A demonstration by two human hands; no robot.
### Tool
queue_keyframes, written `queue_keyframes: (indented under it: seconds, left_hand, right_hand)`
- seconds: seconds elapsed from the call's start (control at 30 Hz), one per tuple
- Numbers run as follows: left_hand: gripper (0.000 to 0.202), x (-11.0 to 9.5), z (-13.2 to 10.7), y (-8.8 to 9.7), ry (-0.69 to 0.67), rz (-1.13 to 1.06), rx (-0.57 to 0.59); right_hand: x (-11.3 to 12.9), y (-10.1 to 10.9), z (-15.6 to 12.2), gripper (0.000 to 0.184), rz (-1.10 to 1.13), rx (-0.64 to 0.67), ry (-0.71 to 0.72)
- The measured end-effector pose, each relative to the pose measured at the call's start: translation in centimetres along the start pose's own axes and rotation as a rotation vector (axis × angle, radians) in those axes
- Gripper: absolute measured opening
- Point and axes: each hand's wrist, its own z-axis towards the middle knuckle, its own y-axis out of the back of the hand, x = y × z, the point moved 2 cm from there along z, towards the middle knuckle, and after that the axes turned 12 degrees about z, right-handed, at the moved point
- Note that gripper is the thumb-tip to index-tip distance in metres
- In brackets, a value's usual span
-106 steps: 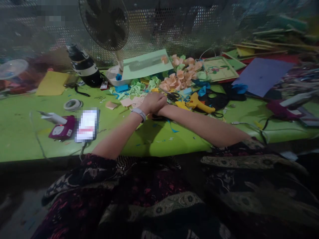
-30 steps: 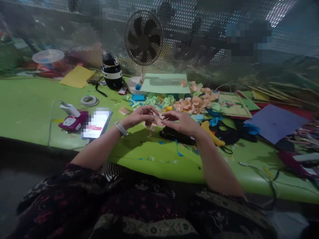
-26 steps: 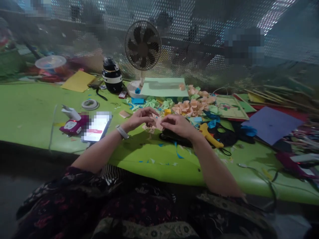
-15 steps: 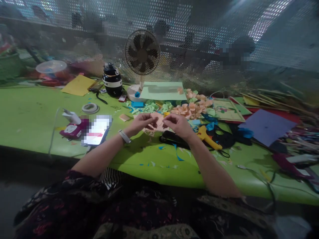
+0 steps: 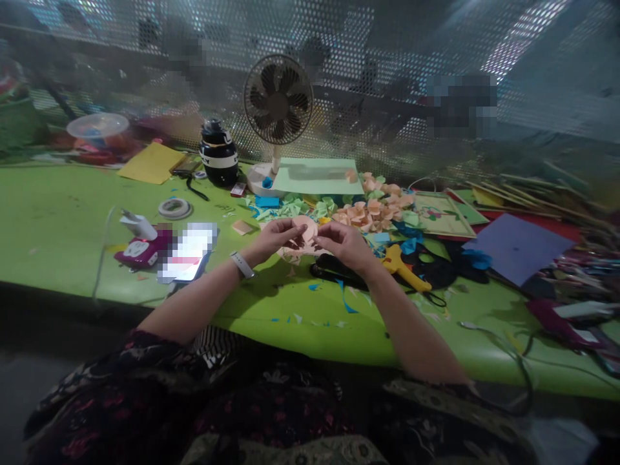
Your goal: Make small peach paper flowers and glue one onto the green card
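Over the green table point(image 5: 271, 300), the left hand point(image 5: 277, 237) pinches a rounded piece of peach paper point(image 5: 307, 234), while the right hand point(image 5: 349, 247) meets its right edge, grip unclear. A yellow glue gun point(image 5: 407, 268) lies to the right, with peach paper flowers point(image 5: 375, 212) farther back. Left lie a phone point(image 5: 188, 253) and a tape roll point(image 5: 175, 208); a fan point(image 5: 278, 103) stands on the far side.

I look from one camera on my head, facing forward and tipped down, so my dark patterned clothing point(image 5: 271, 403), nearest the lens, fills six o'clock and the perforated screen point(image 5: 349, 58), much farther off, stands at twelve. Between them the green table point(image 5: 72, 219) spans nine to three, my left hand point(image 5: 275, 240) and right hand point(image 5: 347, 248) near the dial's centre.
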Motion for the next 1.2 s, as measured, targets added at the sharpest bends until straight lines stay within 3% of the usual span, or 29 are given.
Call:
queue_keyframes:
  seconds: [0.97, 1.2]
  left_hand:
    - [0.047, 0.10, 0.11, -0.14, -0.115, 0.095, -0.045]
    - [0.045, 0.00, -0.03, -0.36, -0.140, 0.112, -0.004]
  right_hand:
    - [-0.14, -0.25, 0.15, 0.019, -0.001, -0.026, -0.018]
    - [-0.10, -0.34, 0.15, 0.018, -0.014, -0.025, -0.010]
